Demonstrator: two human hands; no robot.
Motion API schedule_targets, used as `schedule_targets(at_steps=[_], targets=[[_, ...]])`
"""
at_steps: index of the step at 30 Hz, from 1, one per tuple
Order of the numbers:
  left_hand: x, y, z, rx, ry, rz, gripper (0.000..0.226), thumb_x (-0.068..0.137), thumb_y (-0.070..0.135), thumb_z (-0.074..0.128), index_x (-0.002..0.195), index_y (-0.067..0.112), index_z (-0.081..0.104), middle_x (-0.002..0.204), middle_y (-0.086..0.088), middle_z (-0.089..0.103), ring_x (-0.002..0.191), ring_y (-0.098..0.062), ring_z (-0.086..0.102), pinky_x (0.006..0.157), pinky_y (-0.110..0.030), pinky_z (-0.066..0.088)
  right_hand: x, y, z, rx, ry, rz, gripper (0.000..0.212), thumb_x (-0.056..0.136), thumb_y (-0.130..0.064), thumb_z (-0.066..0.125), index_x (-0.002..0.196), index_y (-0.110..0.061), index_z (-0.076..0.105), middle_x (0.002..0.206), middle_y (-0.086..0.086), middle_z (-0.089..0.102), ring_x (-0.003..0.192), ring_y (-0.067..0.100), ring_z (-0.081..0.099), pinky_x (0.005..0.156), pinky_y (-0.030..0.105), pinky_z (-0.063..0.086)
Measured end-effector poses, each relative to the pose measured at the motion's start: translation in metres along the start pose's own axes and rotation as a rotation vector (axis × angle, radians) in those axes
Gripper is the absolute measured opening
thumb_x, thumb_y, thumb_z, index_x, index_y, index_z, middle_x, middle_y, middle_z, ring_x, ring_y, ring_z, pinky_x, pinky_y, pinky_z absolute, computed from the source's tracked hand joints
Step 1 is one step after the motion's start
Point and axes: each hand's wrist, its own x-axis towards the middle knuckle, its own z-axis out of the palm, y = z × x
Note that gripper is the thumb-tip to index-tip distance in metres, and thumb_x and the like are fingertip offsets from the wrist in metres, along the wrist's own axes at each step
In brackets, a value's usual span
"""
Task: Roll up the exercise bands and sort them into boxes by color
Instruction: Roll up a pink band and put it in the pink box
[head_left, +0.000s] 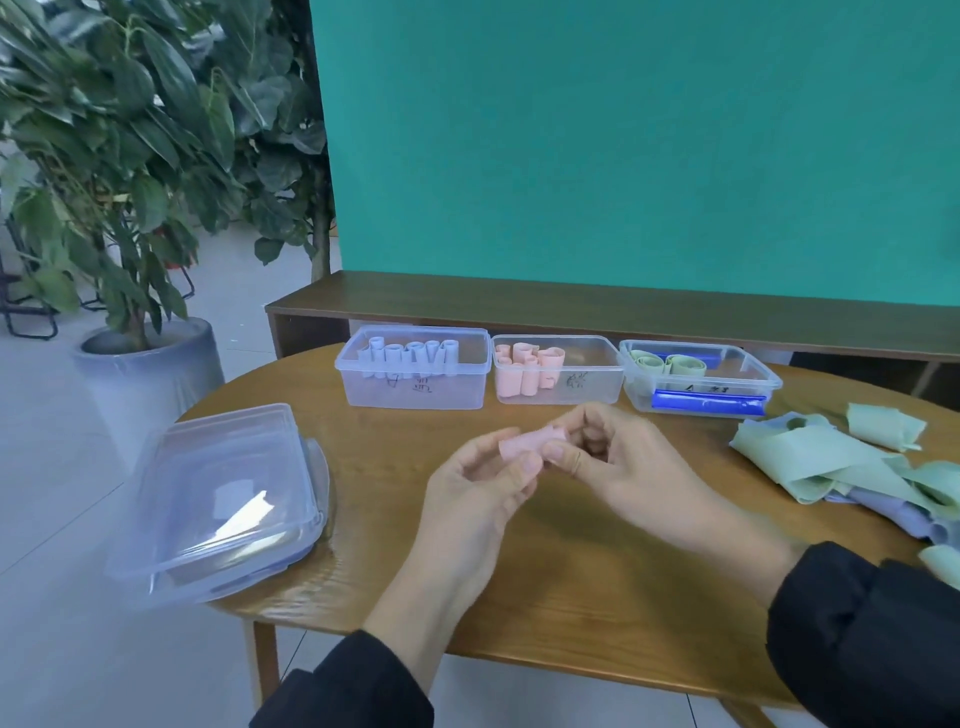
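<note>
Both hands up over mid-table | left hand (488, 470) and right hand (602, 452) pinching a rolled pink band (524, 446) between fingertips | pink box (558, 370) at 12 o'clock, pale-blue box (413, 366) at 11, green box (698, 376) at 1 | loose green bands (831, 457) at 3 | stacked lids (218, 499) at 9

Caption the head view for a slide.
Both hands, left hand and right hand, roll a pink band before three boxes.
</note>
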Motion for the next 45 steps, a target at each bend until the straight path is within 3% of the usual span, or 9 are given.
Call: schedule_targets(at_steps=[4,8,12,15,17,23,32,40,45], targets=[[0.009,0.002,0.0,-0.236,-0.013,0.001,0.051,0.072,0.001,0.082,0.119,-0.003,0.063,0.108,-0.02,0.071,0.089,-0.024,0.068,0.075,-0.025,0.056,0.005,-0.008,0.013,0.251,0.029,0.034,0.022,0.09,-0.022,0.072,0.099,-0.003,0.064,0.083,0.011,0.074,0.075,0.013,0.066,0.079,0.028,0.053],[0.013,0.004,0.002,-0.295,-0.021,0.017,0.035,0.079,0.007,0.078,0.113,0.002,0.07,0.102,-0.017,0.069,0.081,-0.019,0.062,0.073,-0.027,0.05,0.008,-0.012,0.025,0.473,-0.011,0.096,0.035,0.083,-0.028,0.075,0.1,0.0,0.06,0.088,0.018,0.076,0.086,0.024,0.073,0.095,0.042,0.056],[0.013,0.005,-0.005,-0.144,0.036,0.014,0.033,0.081,0.012,0.078,0.113,0.008,0.073,0.106,-0.014,0.072,0.088,-0.021,0.065,0.081,-0.03,0.051,0.012,-0.01,0.023,0.341,-0.054,0.139,0.029,0.087,-0.022,0.073,0.099,0.002,0.062,0.089,0.011,0.078,0.091,0.023,0.075,0.099,0.045,0.054],[0.011,0.01,-0.01,0.128,0.066,0.102,0.028,0.08,0.008,0.082,0.107,0.012,0.076,0.105,-0.012,0.077,0.1,-0.024,0.07,0.098,-0.038,0.052,0.018,-0.013,0.006,0.038,-0.152,0.106,0.019,0.087,-0.032,0.077,0.093,-0.014,0.074,0.092,-0.003,0.079,0.093,0.016,0.073,0.098,0.044,0.053],[0.009,0.015,-0.009,0.273,0.088,0.166,0.023,0.082,0.0,0.079,0.103,0.009,0.076,0.098,-0.009,0.079,0.096,-0.021,0.073,0.097,-0.037,0.053,0.021,-0.015,-0.006,-0.066,-0.162,0.087,0.025,0.08,-0.042,0.079,0.094,-0.021,0.078,0.093,-0.007,0.078,0.093,0.014,0.072,0.096,0.043,0.053],[0.006,0.02,-0.002,0.46,0.098,0.219,0.021,0.075,-0.004,0.083,0.089,0.012,0.077,0.09,-0.005,0.079,0.096,-0.018,0.076,0.098,-0.042,0.056,0.034,-0.023,-0.022,0.067,-0.166,0.068,0.04,0.076,-0.032,0.081,0.113,-0.021,0.074,0.1,-0.003,0.078,0.097,0.017,0.073,0.095,0.04,0.057],[0.007,0.018,0.005,0.622,0.171,0.215,0.034,0.072,0.014,0.09,0.094,0.026,0.066,0.089,0.007,0.079,0.094,-0.013,0.074,0.098,-0.047,0.053,0.052,-0.013,-0.023,-0.048,-0.286,-0.047,0.015,0.086,-0.023,0.079,0.1,-0.018,0.08,0.092,0.005,0.076,0.092,0.031,0.069,0.089,0.054,0.053],[0.028,0.013,-0.007,0.773,0.253,0.315,0.034,0.08,0.028,0.086,0.107,0.04,0.07,0.107,0.022,0.073,0.11,0.004,0.064,0.103,-0.029,0.049,0.104,0.012,-0.042,-0.054,-0.015,-0.024,0.004,0.084,-0.022,0.081,0.087,-0.021,0.082,0.086,0.0,0.078,0.075,0.008,0.068,0.075,0.024,0.054],[0.035,0.004,-0.014,0.98,0.261,0.3,0.031,0.089,0.032,0.077,0.118,0.037,0.066,0.106,0.02,0.07,0.103,0.004,0.064,0.097,-0.025,0.051,0.154,0.052,-0.061,-0.262,0.183,0.081,0.015,0.088,-0.031,0.078,0.096,-0.019,0.081,0.089,-0.01,0.077,0.089,0.008,0.072,0.088,0.027,0.056]])
